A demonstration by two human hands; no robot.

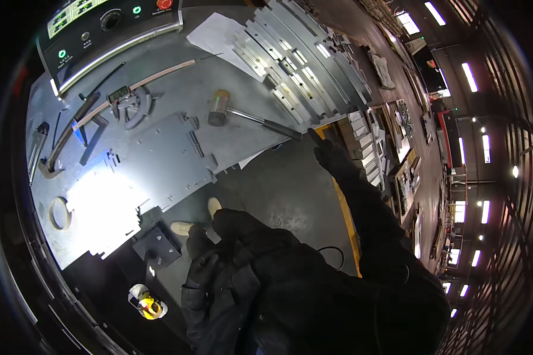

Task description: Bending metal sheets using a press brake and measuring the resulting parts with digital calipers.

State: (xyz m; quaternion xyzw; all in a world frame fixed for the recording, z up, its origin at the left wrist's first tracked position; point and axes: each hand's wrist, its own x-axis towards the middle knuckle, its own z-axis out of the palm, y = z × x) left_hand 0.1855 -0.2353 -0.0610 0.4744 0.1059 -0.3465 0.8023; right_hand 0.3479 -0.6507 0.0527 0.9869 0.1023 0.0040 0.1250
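My right hand (331,158), in a black glove, reaches out over the table's right edge. One slim dark finger seems to stretch from it, just beyond the handle end of a mallet (218,108); a small gap shows between them. The mallet lies on the grey table (177,89), its metal shaft ending in a black grip. Past my fingertip is a stack of long grey metal strips (296,65). My left hand (204,266), also dark, hangs low near my body, well away from the table; its fingers merge into the black clothing.
A caliper (121,97) and other tools lie at the table's left, with a tape roll (60,213) nearer. A notched flat metal sheet (172,154) reaches the near edge. A control panel (106,35) stands at the back. Small boxes (361,142) are stacked beyond a yellow-edged frame.
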